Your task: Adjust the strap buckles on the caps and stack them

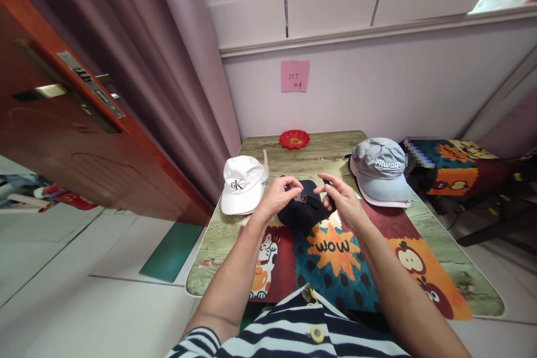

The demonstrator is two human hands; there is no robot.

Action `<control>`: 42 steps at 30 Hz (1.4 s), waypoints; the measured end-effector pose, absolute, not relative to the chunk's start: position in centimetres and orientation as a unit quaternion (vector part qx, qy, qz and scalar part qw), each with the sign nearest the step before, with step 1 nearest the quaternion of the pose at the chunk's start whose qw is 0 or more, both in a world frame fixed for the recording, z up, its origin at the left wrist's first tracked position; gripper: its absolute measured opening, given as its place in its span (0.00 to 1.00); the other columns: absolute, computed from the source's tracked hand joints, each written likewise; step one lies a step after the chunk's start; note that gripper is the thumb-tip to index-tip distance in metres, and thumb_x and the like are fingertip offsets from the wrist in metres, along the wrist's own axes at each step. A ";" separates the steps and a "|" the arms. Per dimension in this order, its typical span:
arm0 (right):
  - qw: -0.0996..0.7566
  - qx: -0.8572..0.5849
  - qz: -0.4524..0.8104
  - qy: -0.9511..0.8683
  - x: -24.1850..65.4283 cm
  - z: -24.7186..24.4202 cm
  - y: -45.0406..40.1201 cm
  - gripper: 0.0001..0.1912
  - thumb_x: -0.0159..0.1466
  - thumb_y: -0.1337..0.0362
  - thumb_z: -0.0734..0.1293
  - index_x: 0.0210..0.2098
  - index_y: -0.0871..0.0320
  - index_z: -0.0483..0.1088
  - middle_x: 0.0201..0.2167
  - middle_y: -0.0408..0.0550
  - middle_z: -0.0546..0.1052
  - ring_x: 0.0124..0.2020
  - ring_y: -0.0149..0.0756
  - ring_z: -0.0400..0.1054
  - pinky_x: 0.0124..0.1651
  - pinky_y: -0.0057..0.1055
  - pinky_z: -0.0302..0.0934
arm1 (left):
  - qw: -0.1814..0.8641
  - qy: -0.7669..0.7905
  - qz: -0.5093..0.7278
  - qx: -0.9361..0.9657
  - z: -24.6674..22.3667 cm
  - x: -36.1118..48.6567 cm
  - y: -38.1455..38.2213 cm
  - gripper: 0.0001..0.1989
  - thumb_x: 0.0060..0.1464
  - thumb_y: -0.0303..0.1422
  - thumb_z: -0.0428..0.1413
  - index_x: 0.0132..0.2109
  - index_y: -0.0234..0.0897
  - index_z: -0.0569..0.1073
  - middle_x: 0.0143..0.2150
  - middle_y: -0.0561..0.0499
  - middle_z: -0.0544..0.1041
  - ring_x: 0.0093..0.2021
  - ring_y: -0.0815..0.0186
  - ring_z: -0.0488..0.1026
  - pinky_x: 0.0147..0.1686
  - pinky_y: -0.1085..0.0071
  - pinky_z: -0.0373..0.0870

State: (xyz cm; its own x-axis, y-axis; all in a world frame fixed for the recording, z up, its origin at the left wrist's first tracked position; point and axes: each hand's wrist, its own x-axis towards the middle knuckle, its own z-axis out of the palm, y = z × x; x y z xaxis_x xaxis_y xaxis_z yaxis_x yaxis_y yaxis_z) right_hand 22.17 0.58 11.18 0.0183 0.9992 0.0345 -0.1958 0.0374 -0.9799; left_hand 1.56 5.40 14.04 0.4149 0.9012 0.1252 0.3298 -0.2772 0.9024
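A dark navy cap (302,213) lies on the patterned mat in the middle of the table, with a small metal buckle at its strap. Over the cap's left side is my left hand (282,193), thumb and index finger pinched together near the buckle; what they hold is too small to make out. My right hand (339,196) is at the cap's right side, its fingers apart, with a dark strap end by the fingertips. I cannot tell whether that hand grips the strap.
On the table's left stands a white cap (242,185); on its right, a light blue cap (381,170) rests on another cap. A red dish (294,139) sits at the back edge. A wooden door (84,123) and a curtain are at left.
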 end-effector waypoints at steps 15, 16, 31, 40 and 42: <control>0.579 -0.436 0.542 -0.426 20.6 11.6 0.6 0.23 0.60 0.48 0.71 0.46 0.56 0.69 0.40 0.51 0.82 0.21 0.26 0.61 0.22 0.26 0.54 | 0.178 0.424 0.246 0.853 14.2 0.2 3.0 0.12 0.49 0.31 0.66 0.42 0.41 0.77 0.40 0.49 0.79 0.47 0.55 0.73 0.61 0.53 0.57; 0.581 -0.431 0.548 -0.420 20.5 11.8 0.6 0.22 0.59 0.48 0.71 0.45 0.57 0.69 0.39 0.50 0.82 0.21 0.26 0.61 0.23 0.26 0.54 | 0.156 0.423 0.242 0.859 14.2 0.4 2.8 0.08 0.51 0.29 0.64 0.40 0.41 0.77 0.38 0.50 0.79 0.46 0.55 0.72 0.62 0.51 0.54; 0.516 -0.464 0.590 -0.414 17.9 10.5 1.8 0.25 0.51 0.45 0.76 0.37 0.58 0.75 0.22 0.39 0.69 0.17 0.24 0.53 0.19 0.26 0.45 | 0.238 0.389 0.413 0.788 11.9 0.1 4.4 0.15 0.57 0.35 0.63 0.51 0.47 0.81 0.65 0.47 0.72 0.64 0.56 0.68 0.65 0.55 0.61; 0.507 -0.437 0.622 -0.406 17.9 10.1 2.2 0.25 0.50 0.46 0.78 0.33 0.59 0.73 0.18 0.36 0.63 0.19 0.25 0.51 0.21 0.26 0.45 | 0.233 0.406 0.397 0.790 12.0 0.4 4.6 0.14 0.55 0.34 0.65 0.50 0.51 0.82 0.58 0.50 0.78 0.61 0.56 0.70 0.66 0.53 0.58; 0.513 -0.431 0.627 -0.397 17.9 10.0 2.2 0.25 0.50 0.46 0.78 0.33 0.59 0.72 0.19 0.37 0.64 0.19 0.25 0.51 0.21 0.26 0.44 | 0.199 0.408 0.381 0.805 12.4 0.5 4.5 0.14 0.56 0.35 0.65 0.50 0.52 0.82 0.57 0.51 0.79 0.61 0.56 0.69 0.67 0.52 0.55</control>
State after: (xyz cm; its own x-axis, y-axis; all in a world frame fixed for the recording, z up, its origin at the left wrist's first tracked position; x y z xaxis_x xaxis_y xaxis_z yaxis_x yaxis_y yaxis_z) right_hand 17.91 2.25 9.98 -0.1012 0.9859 -0.1330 -0.3008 -0.1578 -0.9406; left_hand 0.48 4.49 12.38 0.3766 0.8093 0.4508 0.5058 -0.5873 0.6318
